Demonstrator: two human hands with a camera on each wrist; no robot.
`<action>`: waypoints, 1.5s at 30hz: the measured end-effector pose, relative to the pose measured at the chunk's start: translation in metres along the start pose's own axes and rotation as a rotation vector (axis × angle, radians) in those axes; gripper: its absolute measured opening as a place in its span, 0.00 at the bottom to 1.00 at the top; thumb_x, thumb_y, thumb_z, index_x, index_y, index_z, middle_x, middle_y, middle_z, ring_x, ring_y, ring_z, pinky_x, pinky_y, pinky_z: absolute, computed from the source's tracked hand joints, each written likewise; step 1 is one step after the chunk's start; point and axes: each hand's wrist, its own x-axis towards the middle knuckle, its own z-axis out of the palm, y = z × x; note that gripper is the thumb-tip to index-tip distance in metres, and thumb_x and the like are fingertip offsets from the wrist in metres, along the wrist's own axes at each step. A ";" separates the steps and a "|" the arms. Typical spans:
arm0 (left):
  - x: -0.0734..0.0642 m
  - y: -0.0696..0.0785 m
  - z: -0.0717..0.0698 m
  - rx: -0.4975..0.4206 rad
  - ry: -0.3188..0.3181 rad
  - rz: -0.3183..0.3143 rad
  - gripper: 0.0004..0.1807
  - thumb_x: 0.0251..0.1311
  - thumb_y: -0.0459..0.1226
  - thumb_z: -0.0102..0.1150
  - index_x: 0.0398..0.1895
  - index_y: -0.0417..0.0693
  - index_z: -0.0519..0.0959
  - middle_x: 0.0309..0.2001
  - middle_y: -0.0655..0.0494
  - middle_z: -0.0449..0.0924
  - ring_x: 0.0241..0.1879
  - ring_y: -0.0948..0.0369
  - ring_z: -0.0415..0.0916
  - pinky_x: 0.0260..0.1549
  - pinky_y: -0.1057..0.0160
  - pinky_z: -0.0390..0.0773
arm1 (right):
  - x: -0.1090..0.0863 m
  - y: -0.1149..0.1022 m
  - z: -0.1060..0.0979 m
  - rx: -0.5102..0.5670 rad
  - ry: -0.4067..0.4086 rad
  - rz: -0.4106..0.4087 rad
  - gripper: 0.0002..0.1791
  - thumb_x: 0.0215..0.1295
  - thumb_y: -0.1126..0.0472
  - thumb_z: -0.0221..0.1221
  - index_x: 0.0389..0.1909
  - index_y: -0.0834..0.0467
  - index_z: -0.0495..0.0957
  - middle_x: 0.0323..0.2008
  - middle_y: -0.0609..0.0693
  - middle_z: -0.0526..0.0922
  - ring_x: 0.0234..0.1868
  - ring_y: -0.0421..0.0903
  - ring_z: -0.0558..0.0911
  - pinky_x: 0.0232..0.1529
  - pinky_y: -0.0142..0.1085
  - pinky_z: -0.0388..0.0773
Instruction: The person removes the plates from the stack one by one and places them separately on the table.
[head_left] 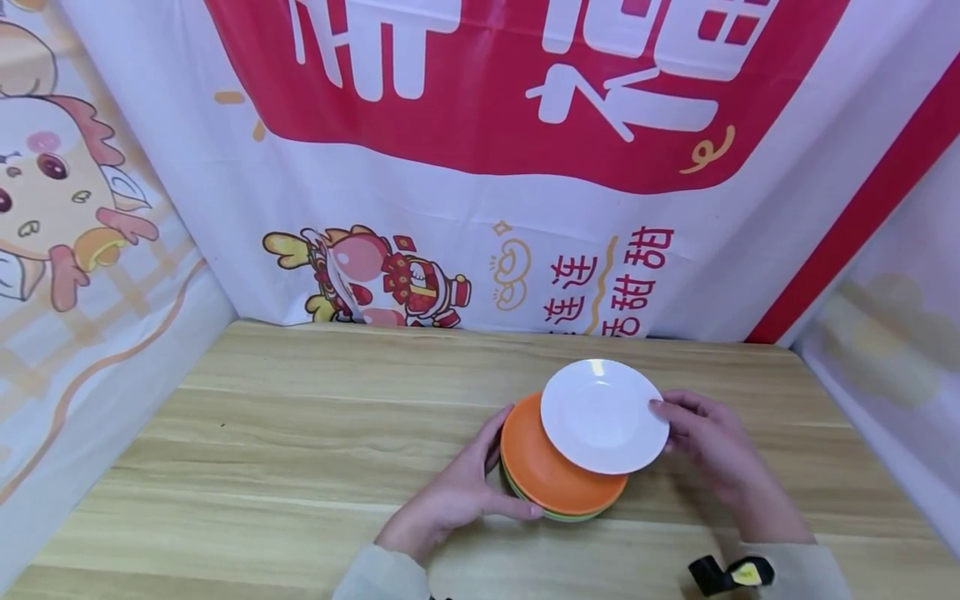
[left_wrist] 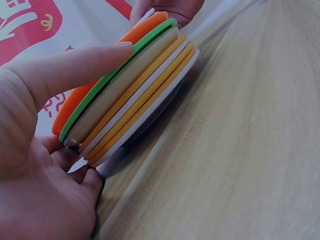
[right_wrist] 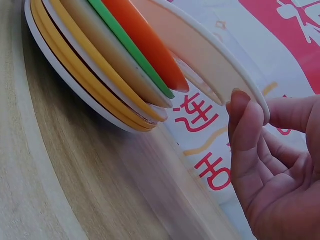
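Observation:
My right hand (head_left: 712,442) pinches the right rim of a white plate (head_left: 600,417) between thumb and fingers. In the right wrist view the white plate (right_wrist: 220,55) is tilted, its right edge raised above an orange plate (right_wrist: 150,45). That orange plate (head_left: 540,471) tops a stack of plates; below it come a green plate (left_wrist: 95,95), a cream plate (left_wrist: 125,85) and several yellow and white ones. Around the left side of the stack curls my left hand (head_left: 465,487), thumb at the near edge and fingers at the far side.
The stack stands on a wood-grain table (head_left: 262,467). Behind it hangs a white and red printed cloth (head_left: 480,200), with more printed cloth (head_left: 67,250) along the left. A black strap with a yellow label (head_left: 731,575) is at the right sleeve.

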 end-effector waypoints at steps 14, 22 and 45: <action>-0.002 0.001 -0.002 -0.026 0.014 -0.006 0.68 0.45 0.30 0.87 0.87 0.66 0.54 0.88 0.58 0.51 0.88 0.47 0.44 0.85 0.33 0.40 | 0.005 0.004 -0.031 0.323 0.098 0.049 0.07 0.78 0.53 0.64 0.37 0.42 0.87 0.34 0.38 0.88 0.35 0.35 0.84 0.39 0.26 0.87; -0.002 -0.001 -0.001 -0.034 0.003 0.006 0.68 0.45 0.29 0.87 0.87 0.65 0.53 0.88 0.57 0.50 0.88 0.47 0.44 0.85 0.34 0.42 | 0.012 0.014 -0.050 0.392 0.143 0.040 0.14 0.80 0.58 0.61 0.32 0.44 0.88 0.32 0.38 0.88 0.35 0.34 0.84 0.40 0.26 0.87; -0.003 -0.001 -0.001 -0.027 0.006 0.010 0.67 0.46 0.29 0.86 0.87 0.67 0.55 0.87 0.58 0.53 0.88 0.48 0.46 0.85 0.33 0.42 | 0.019 0.035 -0.100 0.571 0.381 0.249 0.21 0.80 0.62 0.57 0.23 0.48 0.81 0.28 0.40 0.86 0.33 0.34 0.87 0.40 0.32 0.91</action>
